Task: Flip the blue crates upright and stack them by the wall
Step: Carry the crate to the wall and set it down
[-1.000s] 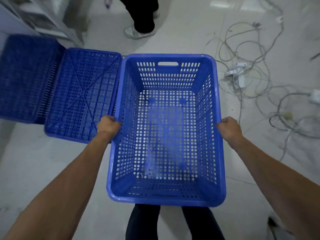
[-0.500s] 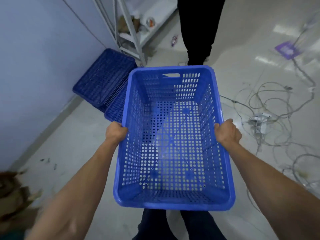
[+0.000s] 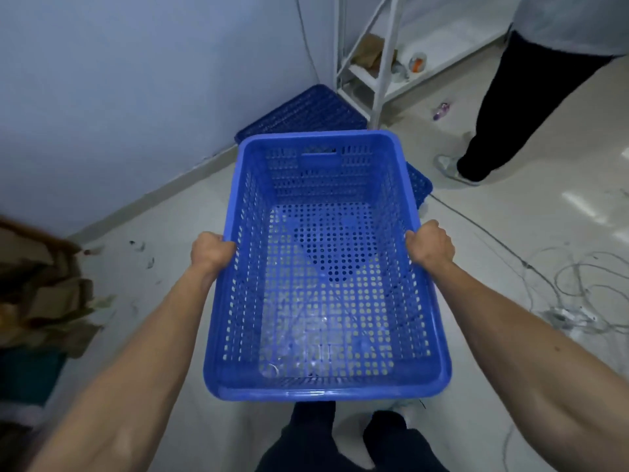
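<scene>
Head view is showing a blue crate (image 3: pixel 326 267) carried upright in the middle of the picture, its open mouth facing up, above the floor (image 3: pixel 170 233) and in front of the person's legs. I judge it light for its size, because the walls and bottom are all perforated plastic, and stiff enough to keep its shape when it is held only at two points. The smooth rolled rim could be a little slippery, so the best hold is on the long sides near the middle, or at the cut-out handle in the far short wall. The left hand (image 3: pixel 211 251) is clenching the left rim at 9 o'clock, fingers wrapped over the edge. The right hand (image 3: pixel 430 245) is grasping the right rim at 3 o'clock in the same way. The crate is bright blue, rectangular, with rounded corners and a grid of small holes. At 12 o'clock, other blue crates (image 3: pixel 306 112) are lying upside down on the floor, close to the wall (image 3: pixel 136 97) and beside a white shelf frame (image 3: pixel 377 73). A second person's leg (image 3: pixel 503 114) is standing at 2 o'clock, and loose cables (image 3: pixel 578 284) are lying at 3 o'clock.
</scene>
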Action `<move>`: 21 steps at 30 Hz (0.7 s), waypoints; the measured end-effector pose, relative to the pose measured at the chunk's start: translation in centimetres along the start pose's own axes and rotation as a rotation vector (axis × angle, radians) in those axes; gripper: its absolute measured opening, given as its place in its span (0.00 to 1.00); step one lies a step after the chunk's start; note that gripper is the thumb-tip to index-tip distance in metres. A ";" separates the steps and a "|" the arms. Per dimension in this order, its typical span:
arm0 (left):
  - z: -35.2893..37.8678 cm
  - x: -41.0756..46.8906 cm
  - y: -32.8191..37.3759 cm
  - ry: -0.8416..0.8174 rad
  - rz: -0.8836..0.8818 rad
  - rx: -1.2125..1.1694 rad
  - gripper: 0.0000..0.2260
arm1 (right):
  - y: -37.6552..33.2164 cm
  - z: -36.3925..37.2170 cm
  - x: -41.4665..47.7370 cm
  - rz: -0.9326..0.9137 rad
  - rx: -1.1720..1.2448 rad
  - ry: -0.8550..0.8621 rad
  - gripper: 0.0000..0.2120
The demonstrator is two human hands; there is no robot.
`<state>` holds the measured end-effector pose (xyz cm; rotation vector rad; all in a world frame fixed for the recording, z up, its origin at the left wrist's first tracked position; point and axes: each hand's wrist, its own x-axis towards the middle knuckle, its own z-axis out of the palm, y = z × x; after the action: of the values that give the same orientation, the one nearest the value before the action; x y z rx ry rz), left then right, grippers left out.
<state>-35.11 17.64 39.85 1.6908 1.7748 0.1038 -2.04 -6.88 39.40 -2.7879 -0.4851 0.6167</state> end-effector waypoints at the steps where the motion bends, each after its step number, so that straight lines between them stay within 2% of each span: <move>1: -1.4 0.9 -1.3 0.007 -0.020 -0.015 0.08 | -2.2 0.7 -0.2 -0.018 -0.010 -0.013 0.21; 11: -15.4 7.1 -10.2 0.160 -0.159 -0.077 0.11 | -23.4 4.5 -2.5 -0.275 -0.098 -0.066 0.25; 15: -18.9 8.6 -12.5 0.256 -0.229 -0.104 0.11 | -30.7 6.0 -2.8 -0.378 -0.118 -0.076 0.25; 21: -22.4 13.9 -14.2 0.328 -0.359 -0.111 0.18 | -40.6 8.9 -0.7 -0.485 -0.121 -0.111 0.21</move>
<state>-57.76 36.72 44.48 1.3076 2.2434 0.3294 -17.34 31.44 44.15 -2.5977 -1.2082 0.6420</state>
